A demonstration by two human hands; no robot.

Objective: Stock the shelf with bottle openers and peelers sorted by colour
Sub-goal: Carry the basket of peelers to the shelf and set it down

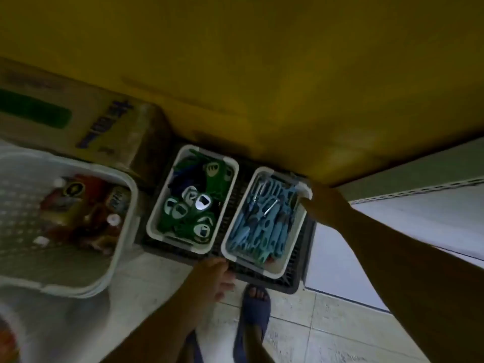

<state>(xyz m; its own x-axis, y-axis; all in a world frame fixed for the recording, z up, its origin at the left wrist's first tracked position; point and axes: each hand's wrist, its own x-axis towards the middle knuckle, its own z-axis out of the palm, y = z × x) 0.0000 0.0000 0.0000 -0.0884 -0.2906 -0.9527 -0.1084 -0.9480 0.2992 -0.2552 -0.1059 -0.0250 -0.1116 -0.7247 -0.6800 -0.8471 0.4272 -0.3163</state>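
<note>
Blue peelers fill the right bin; green bottle openers fill the left bin. Both sit on a dark crate on the floor. Right grip curls over the right bin's far corner. Left grip is at its near corner, hold unclear. Opposite corners probably chosen for a level lift.

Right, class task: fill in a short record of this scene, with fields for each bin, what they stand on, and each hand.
left bin: white, holds green bottle openers
right bin: white, holds blue peelers
support: both bins side by side in a dark crate on the tiled floor
left hand: at the right bin's near left corner; grip unclear
right hand: grips the right bin's far right rim
nearby: large white basket of mixed goods, to the left
</note>
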